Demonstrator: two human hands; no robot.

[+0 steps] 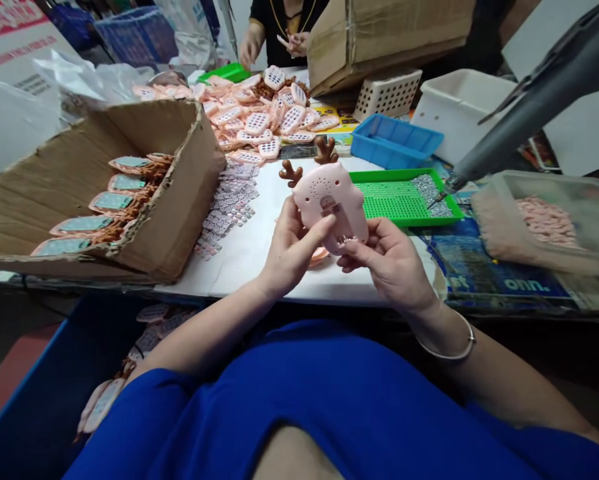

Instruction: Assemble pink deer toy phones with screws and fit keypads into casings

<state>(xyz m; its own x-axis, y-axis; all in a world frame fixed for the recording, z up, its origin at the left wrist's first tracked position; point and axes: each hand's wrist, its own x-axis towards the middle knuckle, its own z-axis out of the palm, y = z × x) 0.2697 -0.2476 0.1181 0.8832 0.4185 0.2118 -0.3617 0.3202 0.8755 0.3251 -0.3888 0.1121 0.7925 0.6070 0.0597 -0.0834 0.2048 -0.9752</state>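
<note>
This is a workshop for assembling small plastic goods by hand: matching pink units (256, 123) lie heaped on the worktable (259, 213), and more stand in a row in an open cardboard box (174, 200). A green tray (382, 200) holds loose silvery parts (426, 192) beneath what looks like a powered screwdriver (519, 117), though blur hides its detail. Another person (289, 33) is at the far side, near a blue crate (136, 37).

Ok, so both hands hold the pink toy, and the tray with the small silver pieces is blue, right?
Not the colour: in the head view, the tray with the small silver pieces is green. The left hand and right hand do both hold the pink toy.
</note>
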